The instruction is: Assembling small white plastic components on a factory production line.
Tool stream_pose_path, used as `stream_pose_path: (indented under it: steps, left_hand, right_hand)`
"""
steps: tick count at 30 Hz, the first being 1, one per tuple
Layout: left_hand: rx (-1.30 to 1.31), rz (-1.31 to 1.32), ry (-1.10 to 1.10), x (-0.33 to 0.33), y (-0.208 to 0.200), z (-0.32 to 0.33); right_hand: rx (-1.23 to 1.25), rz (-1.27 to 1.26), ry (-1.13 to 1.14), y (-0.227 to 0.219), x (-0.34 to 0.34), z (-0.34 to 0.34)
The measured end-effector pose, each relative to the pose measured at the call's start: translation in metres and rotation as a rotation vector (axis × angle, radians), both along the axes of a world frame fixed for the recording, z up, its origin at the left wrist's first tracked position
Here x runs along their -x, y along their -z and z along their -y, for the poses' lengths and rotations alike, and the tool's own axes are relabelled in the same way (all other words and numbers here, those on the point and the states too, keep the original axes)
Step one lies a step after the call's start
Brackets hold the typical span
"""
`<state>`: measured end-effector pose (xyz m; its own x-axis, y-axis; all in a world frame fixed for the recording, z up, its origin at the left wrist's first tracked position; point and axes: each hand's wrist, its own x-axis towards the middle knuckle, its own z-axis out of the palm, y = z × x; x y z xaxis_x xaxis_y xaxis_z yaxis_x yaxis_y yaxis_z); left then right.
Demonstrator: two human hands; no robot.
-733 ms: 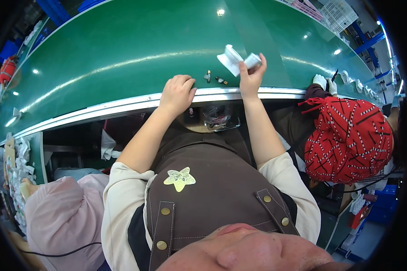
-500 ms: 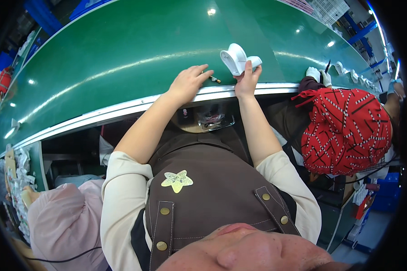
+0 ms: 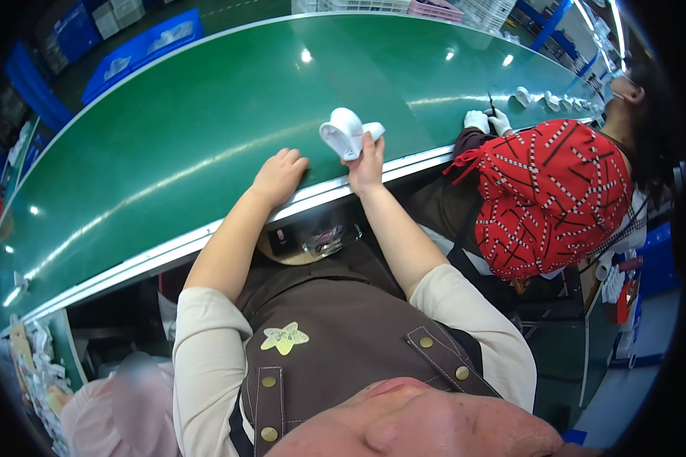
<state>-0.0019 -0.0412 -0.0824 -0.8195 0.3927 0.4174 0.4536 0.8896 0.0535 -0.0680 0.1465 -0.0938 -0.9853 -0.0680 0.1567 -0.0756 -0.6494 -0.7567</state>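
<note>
Head view: the right hand (image 3: pixel 367 164) closes its grip on only the lower edge of a white plastic part (image 3: pixel 346 132) over the green surface (image 3: pixel 168 145), so it could tip out. The left hand (image 3: pixel 278 177) rests flat and empty at the surface's near edge, too far aside to steady it.

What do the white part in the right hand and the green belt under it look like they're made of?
The white part looks like moulded plastic: smooth, evenly white, with rounded edges and a soft sheen. The green belt looks like rubbery or vinyl sheet, semi-gloss, since lamps show on it as blurred spots. Neither can be settled by sight alone.
</note>
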Motion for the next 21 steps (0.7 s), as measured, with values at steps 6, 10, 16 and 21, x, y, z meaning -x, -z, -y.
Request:
stream_pose_path:
  steps: [6, 10, 16, 21]
  left_hand:
    - [-0.024, -0.148, -0.217, -0.029, -0.002, 0.038]
    - [-0.007, -0.009, -0.400, -0.042, -0.001, 0.060]
    - [-1.341, 0.170, -0.486, -0.036, 0.016, 0.095]
    - [-2.469, 0.433, -0.451, -0.048, -0.033, 0.037]
  right_hand:
    - [-0.015, -0.032, 0.025, 0.000, -0.008, 0.003]
    - [-0.224, -0.176, 0.051, 0.002, -0.016, 0.014]
    - [-0.268, -0.173, -0.149, -0.001, -0.043, 0.051]
    - [-0.242, -0.097, -0.143, -0.002, -0.047, 0.070]
